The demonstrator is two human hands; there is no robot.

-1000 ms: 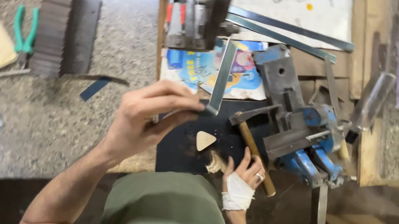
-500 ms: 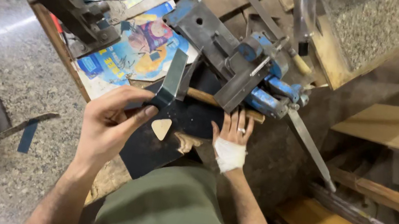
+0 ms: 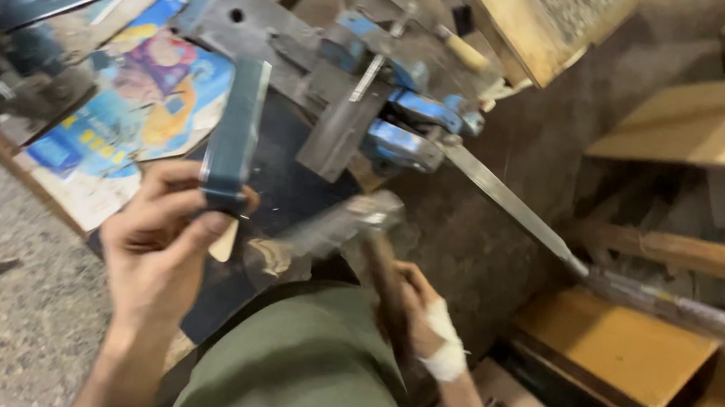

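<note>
Gripping: left hand (image 3: 161,236) fingers closed on strip (image 3: 234,132), upright over the table (image 3: 278,191).
Right hand (image 3: 421,322): fingers wrapped on hammer (image 3: 350,226), blurred.
Risk: likely glancing blow onto left fingers; strip may twist.

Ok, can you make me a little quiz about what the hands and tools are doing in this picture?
1. True or false: the left hand holds a flat metal bar.
2. Which tool does the right hand grip? A) saw B) hammer C) pliers
3. Fill in: the vise on the bench is mostly ____ in colour.

Key
1. True; the bar stands nearly upright in its fingers.
2. B; it grips the wooden handle, the head blurred.
3. Blue.
</note>
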